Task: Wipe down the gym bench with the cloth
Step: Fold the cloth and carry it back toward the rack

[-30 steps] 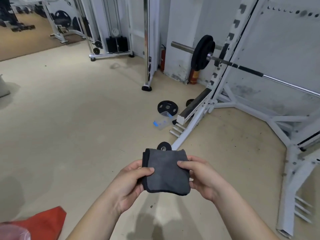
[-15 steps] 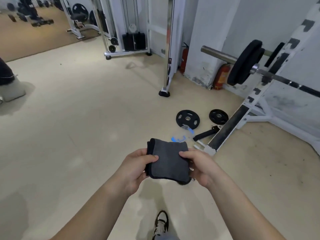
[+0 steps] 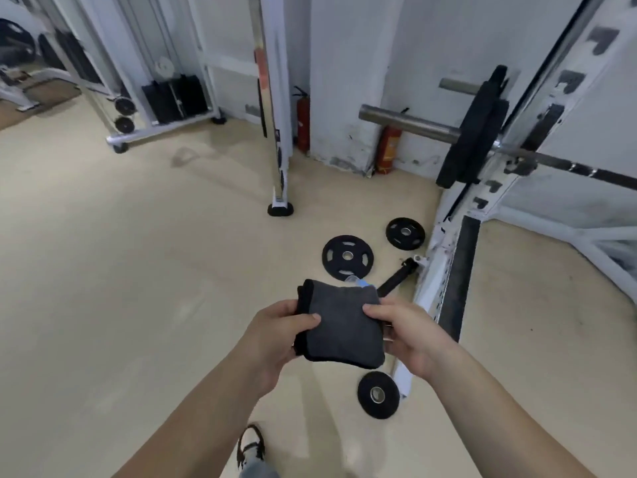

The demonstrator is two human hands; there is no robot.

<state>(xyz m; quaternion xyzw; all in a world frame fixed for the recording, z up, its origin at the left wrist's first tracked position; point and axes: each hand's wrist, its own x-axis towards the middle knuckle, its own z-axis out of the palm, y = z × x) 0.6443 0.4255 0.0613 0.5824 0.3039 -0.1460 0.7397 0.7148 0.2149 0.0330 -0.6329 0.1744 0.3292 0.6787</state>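
**One cloth, two hands, three plates**

One cloth: dark grey, black-edged, folded into a thick square, held in the air. The left hand pinches its left edge and the right hand its right edge, fingers closed on the fabric, thumbs on top. Three black weight plates lie on the floor: two beyond the fingers, one below the right fingers. Two red fire extinguishers stand far beyond.

Cloth hid most of blue-clear item; trouser leg cut by bottom edge; barbell ran off right edge.
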